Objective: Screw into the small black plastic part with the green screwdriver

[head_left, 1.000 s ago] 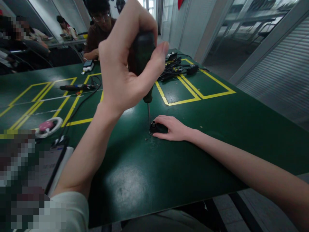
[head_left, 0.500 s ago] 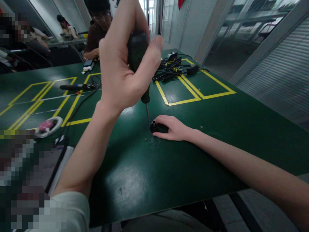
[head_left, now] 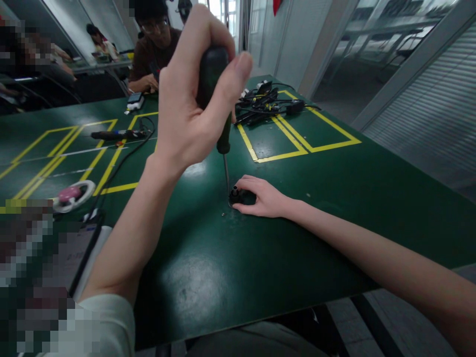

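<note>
From here I see the fingers of the left hand (head_left: 182, 121) curled tight around the dark handle of a screwdriver (head_left: 212, 69). Its thin rod leans down to the left side of a small black part (head_left: 233, 199); I can't tell where the tip ends. The right hand (head_left: 264, 197) has its fingers a little apart, pinching that part on the worktop (head_left: 260, 263). Farther off, to the right, black cords (head_left: 262, 105) lie in a heap. A person (head_left: 139, 64) sits on the far side.
</note>
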A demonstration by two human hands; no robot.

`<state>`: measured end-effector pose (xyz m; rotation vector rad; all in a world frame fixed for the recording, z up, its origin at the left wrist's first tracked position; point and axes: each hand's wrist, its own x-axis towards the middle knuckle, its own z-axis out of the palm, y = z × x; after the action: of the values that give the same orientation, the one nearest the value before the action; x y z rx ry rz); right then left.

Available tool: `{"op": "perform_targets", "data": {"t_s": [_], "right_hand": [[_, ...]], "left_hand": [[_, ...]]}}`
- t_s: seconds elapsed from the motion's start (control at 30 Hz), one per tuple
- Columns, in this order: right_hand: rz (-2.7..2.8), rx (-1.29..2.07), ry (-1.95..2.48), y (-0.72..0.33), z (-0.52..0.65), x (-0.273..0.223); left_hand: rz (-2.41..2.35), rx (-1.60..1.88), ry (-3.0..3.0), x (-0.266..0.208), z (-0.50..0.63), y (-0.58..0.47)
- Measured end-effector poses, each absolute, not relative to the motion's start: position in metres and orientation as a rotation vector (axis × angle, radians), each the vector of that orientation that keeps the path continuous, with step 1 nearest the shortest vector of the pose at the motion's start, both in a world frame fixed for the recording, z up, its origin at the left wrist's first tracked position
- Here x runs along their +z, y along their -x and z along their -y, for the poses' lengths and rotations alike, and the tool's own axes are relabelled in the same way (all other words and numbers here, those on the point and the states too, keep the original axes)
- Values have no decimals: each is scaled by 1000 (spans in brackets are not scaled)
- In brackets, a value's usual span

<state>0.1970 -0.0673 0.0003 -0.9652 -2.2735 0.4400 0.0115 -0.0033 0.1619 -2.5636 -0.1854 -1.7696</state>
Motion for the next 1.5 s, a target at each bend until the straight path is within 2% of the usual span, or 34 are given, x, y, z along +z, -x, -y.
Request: {"op": "perform_targets", "data": {"t_s": [0.1,0.3,0.47,0.7,0.93,1.07,1.17,1.33,1.5], "right_hand": [[2275,447,951,-198,67,1],[2265,483,961,-198,68,0],[2242,488,979,-198,68,-2],[2249,492,981,-198,69,-1],[2248,479,985,-198,69,-2],[2246,457,971,-198,69,-3],[2247,472,972,-199,68,-2],[2259,489,980,-199,69,-2],[2259,464,977,-200,70,-2]], "left_hand": [[43,-1868,2659,160,6,-11],[-100,-1828,2577,162,3,-10],[-14,-1679,2417,164,3,-7],[-94,-1874,2504,160,6,-13],[-106,-1852,2417,162,4,-16],[-61,-1684,2480,162,-1,-13],[-153,-1796,2476,160,-1,-13],[1,-1945,2542,158,5,-16],[10,-1821,2432,159,5,-13]]}}
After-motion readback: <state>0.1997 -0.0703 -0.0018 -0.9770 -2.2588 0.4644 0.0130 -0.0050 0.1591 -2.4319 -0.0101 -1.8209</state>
